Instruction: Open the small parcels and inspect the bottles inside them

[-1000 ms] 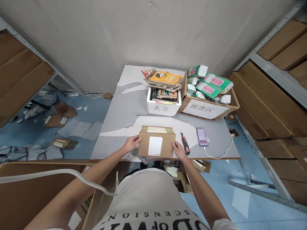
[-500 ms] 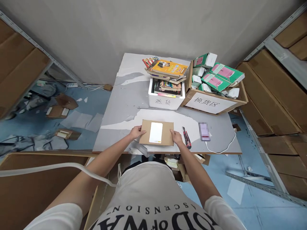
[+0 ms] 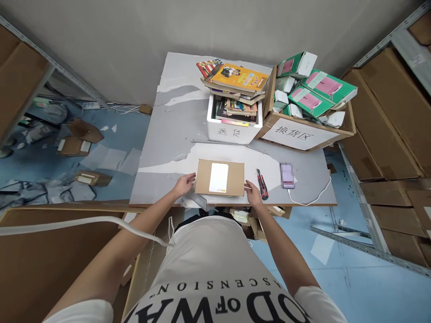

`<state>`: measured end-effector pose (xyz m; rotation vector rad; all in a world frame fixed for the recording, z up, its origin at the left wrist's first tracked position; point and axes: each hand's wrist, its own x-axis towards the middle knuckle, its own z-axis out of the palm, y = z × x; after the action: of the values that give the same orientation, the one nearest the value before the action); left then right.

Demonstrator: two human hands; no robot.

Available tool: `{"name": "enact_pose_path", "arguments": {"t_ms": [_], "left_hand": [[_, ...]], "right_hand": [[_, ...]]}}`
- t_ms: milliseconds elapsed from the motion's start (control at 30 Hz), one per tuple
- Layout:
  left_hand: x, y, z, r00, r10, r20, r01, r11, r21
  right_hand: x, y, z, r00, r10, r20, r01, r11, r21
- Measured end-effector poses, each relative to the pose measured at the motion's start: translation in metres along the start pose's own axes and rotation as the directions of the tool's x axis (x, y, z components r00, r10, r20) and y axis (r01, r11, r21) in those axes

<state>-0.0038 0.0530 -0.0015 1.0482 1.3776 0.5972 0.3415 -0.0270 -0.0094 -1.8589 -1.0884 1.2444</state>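
Note:
A flat brown cardboard parcel (image 3: 234, 179) lies on the table near its front edge. It bears a white label (image 3: 218, 177) with a small yellow mark. Just off the parcel's left edge, my left hand (image 3: 184, 184) is open, its fingers stretched toward the cardboard. My right hand (image 3: 253, 194) is also open at the right edge; whether its fingertips touch the parcel I cannot tell. Right of that hand lies a red and black utility knife (image 3: 262, 184). Clear plastic wrap (image 3: 198, 200) hangs over the table edge beside my left hand.
A white bin (image 3: 234, 134) heaped with books and a carton (image 3: 303, 132) of green boxes stand at the table's back right. A phone (image 3: 287, 176) on a white cable lies to the right. Shelving with cartons (image 3: 390, 112) flanks the table; a large open carton (image 3: 50, 260) sits at lower left.
Both hands have let go of the parcel's sides and moved slightly outward. The parcel stays lying on the table. My view has shifted a little.

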Motion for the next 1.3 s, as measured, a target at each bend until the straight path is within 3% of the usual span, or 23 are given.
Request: {"name": "enact_pose_path", "arguments": {"t_ms": [167, 267, 433, 667, 800, 967, 1167, 1300], "left_hand": [[-0.011, -0.011, -0.007, 0.968, 0.095, 0.233, -0.179, 0.911, 0.373], [-0.016, -0.016, -0.002, 0.960, 0.102, 0.260, -0.218, 0.857, 0.467], [-0.018, -0.025, 0.007, 0.953, 0.133, 0.273, -0.224, 0.914, 0.337], [-0.036, -0.003, 0.008, 0.918, 0.161, 0.363, -0.186, 0.982, 0.035], [-0.044, 0.018, 0.010, 0.961, 0.167, 0.220, -0.194, 0.975, 0.108], [-0.038, 0.035, 0.013, 0.983, 0.182, 0.013, -0.172, 0.902, 0.395], [-0.021, 0.034, 0.018, 0.992, 0.102, -0.071, -0.056, 0.877, 0.477], [-0.013, 0.031, 0.020, 0.992, 0.057, -0.110, -0.003, 0.900, 0.435]], "right_hand": [[-0.011, 0.009, 0.002, 0.984, -0.074, 0.160, 0.090, 0.991, -0.096], [-0.014, 0.007, 0.010, 0.979, -0.098, 0.178, 0.130, 0.976, -0.177], [-0.015, 0.003, 0.015, 0.991, -0.054, 0.121, 0.072, 0.986, -0.150], [-0.021, -0.013, -0.007, 0.962, -0.182, 0.202, 0.187, 0.982, -0.003], [-0.019, -0.028, -0.012, 0.970, -0.190, 0.151, 0.194, 0.981, -0.011], [-0.011, -0.042, -0.011, 0.992, -0.116, 0.058, 0.127, 0.963, -0.238], [0.003, -0.047, -0.006, 1.000, -0.028, 0.003, 0.027, 0.954, -0.298], [0.013, -0.046, -0.005, 1.000, 0.004, 0.011, -0.001, 0.964, -0.268]]}}
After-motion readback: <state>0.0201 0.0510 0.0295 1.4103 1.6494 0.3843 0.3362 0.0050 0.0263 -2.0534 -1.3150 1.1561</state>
